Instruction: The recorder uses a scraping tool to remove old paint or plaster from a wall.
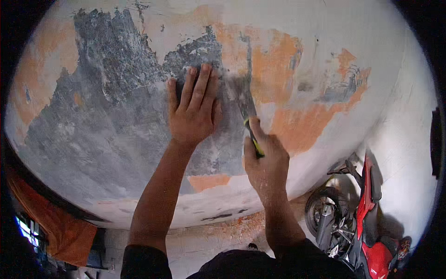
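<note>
In front of me is a wall (pixel 107 135) with its coating partly off: grey patches, orange paint and off-white areas lie side by side. My left hand (pixel 194 114) rests flat on the grey part, its fingers stretched upward. Just to its right, my right hand (pixel 269 160) grips a scraper (pixel 247 108) with a black and yellow handle. The scraper's blade points up against the wall, on the border between grey and orange, and its tip is smeared by motion.
A red and black motorcycle (pixel 366 204) stands at the lower right beside a white wall (pixel 409 153). Orange flakes (pixel 244 227) are scattered on the floor at the wall's foot. An orange-brown cloth (pixel 65 235) hangs at the lower left near a bright window (pixel 27 231).
</note>
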